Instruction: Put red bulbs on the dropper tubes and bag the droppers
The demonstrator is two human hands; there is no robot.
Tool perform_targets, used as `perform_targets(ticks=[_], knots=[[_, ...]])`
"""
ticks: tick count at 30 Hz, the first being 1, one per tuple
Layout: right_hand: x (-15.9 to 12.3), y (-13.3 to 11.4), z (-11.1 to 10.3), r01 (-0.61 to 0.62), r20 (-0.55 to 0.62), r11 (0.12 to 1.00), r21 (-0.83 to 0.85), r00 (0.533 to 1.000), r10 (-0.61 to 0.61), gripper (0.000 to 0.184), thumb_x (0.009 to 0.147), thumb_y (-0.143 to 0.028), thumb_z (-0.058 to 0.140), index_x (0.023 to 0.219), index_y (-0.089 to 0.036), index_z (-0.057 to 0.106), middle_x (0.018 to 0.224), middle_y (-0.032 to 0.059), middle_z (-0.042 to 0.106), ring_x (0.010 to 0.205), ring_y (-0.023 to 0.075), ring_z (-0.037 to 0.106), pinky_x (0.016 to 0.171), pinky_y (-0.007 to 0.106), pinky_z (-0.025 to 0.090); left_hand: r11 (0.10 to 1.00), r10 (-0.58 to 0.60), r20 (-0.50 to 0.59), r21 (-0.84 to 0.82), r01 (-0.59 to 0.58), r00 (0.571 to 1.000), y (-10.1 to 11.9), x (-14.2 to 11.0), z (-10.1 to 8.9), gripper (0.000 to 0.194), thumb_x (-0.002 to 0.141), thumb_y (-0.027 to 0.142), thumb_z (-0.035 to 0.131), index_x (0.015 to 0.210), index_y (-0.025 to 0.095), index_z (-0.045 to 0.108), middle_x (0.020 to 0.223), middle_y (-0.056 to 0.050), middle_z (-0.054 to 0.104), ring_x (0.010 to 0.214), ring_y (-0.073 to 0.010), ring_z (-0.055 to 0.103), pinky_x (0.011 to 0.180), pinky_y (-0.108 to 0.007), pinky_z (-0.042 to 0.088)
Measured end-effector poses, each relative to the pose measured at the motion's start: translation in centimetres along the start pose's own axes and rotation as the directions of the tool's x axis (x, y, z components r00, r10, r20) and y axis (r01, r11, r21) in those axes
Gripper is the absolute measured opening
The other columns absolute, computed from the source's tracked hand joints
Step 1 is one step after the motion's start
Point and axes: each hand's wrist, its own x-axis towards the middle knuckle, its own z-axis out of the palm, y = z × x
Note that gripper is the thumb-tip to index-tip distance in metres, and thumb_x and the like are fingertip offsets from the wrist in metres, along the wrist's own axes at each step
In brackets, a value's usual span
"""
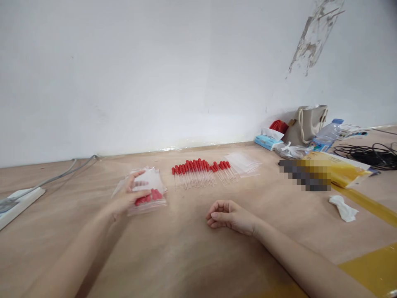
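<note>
My left hand (128,195) is at a clear zip bag (159,203) that has several red-capped droppers inside. Its thumb lies over the bag, and the other fingers seem to show through the plastic behind it. More clear bags (151,176) are stacked beneath. Loosely curled, my right hand (228,216) rests on the table with nothing visible in it. Beyond the hands, a row of plastic droppers with red bulbs (195,165) lies side by side, clear stems towards me. A smaller pile of flat clear bags (243,162) is at their right.
At the back right are a blue tissue pack (267,142), a beige drawstring bag (305,126), a plastic bottle (327,136) and black cables (372,155). A yellow package (341,171) and crumpled tissue (343,208) lie nearer. A white power strip (25,203) is at left.
</note>
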Motion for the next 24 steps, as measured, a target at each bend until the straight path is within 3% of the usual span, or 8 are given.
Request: perform_targets(ticks=[5, 7, 9, 11, 14, 16, 18, 24], knots=[[0.1, -0.5, -1.9, -0.022, 0.001, 0.999, 0.025, 1.000, 0.022, 0.023, 0.064, -0.026, 0.070, 0.076, -0.012, 0.056, 0.080, 0.0047, 0.063, 0.073, 0.0115, 0.061, 0.072, 0.028, 0.047, 0.980, -0.107, -0.006, 0.170, 0.107, 0.994, -0.5, 2.1, -5.9, 0.074, 0.071, 0.033, 0.061, 0.132, 0.029, 0.019, 0.111, -0.005, 0.050, 0.082, -0.0150, 0.060, 0.071, -0.031, 0.051], [0.1, -0.5, -2.2, -0.026, 0.006, 0.999, 0.024, 1.000, 0.026, 0.023, 0.064, -0.026, 0.070, 0.076, -0.012, 0.056, 0.079, 0.0046, 0.062, 0.073, 0.0115, 0.061, 0.073, 0.028, 0.047, 0.938, -0.125, -0.032, 0.322, 0.129, 0.992, -0.9, 2.5, -7.0, 0.074, 0.072, 0.034, 0.059, 0.133, 0.023, 0.019, 0.116, -0.010, 0.047, 0.092, -0.0198, 0.057, 0.076, -0.034, 0.049], [0.2, -0.4, -2.3, -0.027, 0.008, 0.999, 0.021, 1.000, 0.027, 0.023, 0.065, -0.026, 0.070, 0.076, -0.012, 0.056, 0.078, 0.0042, 0.062, 0.072, 0.0114, 0.061, 0.073, 0.028, 0.046, 0.826, -0.045, -0.082, 0.558, 0.083, 0.996, -1.3, 2.7, -7.3, 0.069, 0.070, 0.036, 0.059, 0.130, 0.017, 0.029, 0.120, -0.013, 0.045, 0.106, -0.0269, 0.049, 0.083, -0.041, 0.044], [0.2, -0.4, -2.2, -0.027, 0.004, 1.000, 0.017, 1.000, 0.027, 0.023, 0.065, -0.027, 0.070, 0.075, -0.012, 0.056, 0.077, 0.0041, 0.062, 0.072, 0.0114, 0.060, 0.073, 0.028, 0.046, 0.636, 0.166, -0.095, 0.771, -0.033, 0.981, -1.6, 2.8, -6.7, 0.058, 0.070, 0.039, 0.057, 0.120, 0.013, 0.044, 0.121, -0.013, 0.046, 0.115, -0.0314, 0.038, 0.091, -0.046, 0.037], [0.2, -0.3, -2.2, -0.016, -0.014, 1.000, 0.009, 1.000, 0.016, 0.023, 0.065, -0.027, 0.070, 0.075, -0.012, 0.056, 0.076, 0.0040, 0.062, 0.071, 0.0113, 0.060, 0.072, 0.028, 0.047, 0.347, 0.454, 0.122, 0.889, -0.301, 0.883, -2.1, 2.5, -4.3, 0.036, 0.077, 0.042, 0.047, 0.100, 0.016, 0.059, 0.116, -0.009, 0.052, 0.113, -0.0265, 0.043, 0.095, -0.041, 0.033], [0.1, -0.3, -2.3, -0.001, -0.038, 1.000, 0.004, 0.999, 0.001, 0.024, 0.064, -0.028, 0.070, 0.074, -0.012, 0.055, 0.077, 0.0036, 0.062, 0.070, 0.0110, 0.060, 0.071, 0.028, 0.047, 0.166, 0.465, 0.361, 0.862, -0.480, 0.809, -2.5, 2.2, -2.1, 0.035, 0.079, 0.046, 0.044, 0.090, 0.019, 0.064, 0.111, -0.009, 0.057, 0.108, -0.0256, 0.048, 0.095, -0.040, 0.033], [0.2, -0.4, -2.6, 0.023, -0.080, 1.000, 0.000, 0.997, -0.023, 0.024, 0.064, -0.028, 0.071, 0.074, -0.013, 0.055, 0.076, 0.0031, 0.062, 0.069, 0.0107, 0.060, 0.070, 0.027, 0.047, 0.044, 0.477, 0.477, 0.826, -0.562, 0.738, -3.0, 1.8, -0.3, 0.034, 0.081, 0.045, 0.042, 0.086, 0.019, 0.064, 0.102, -0.009, 0.061, 0.105, -0.0258, 0.050, 0.095, -0.041, 0.031], [0.2, -0.6, -3.7, 0.045, -0.152, 0.999, 0.025, 0.988, -0.041, 0.024, 0.064, -0.028, 0.071, 0.072, -0.013, 0.054, 0.072, 0.0022, 0.061, 0.066, 0.0101, 0.060, 0.070, 0.027, 0.046, -0.116, 0.533, 0.522, 0.825, -0.553, 0.666, -2.8, 1.3, 2.2, 0.035, 0.086, 0.016, 0.033, 0.065, 0.015, 0.061, 0.069, -0.011, 0.061, 0.079, -0.0239, 0.056, 0.087, -0.043, 0.035]])
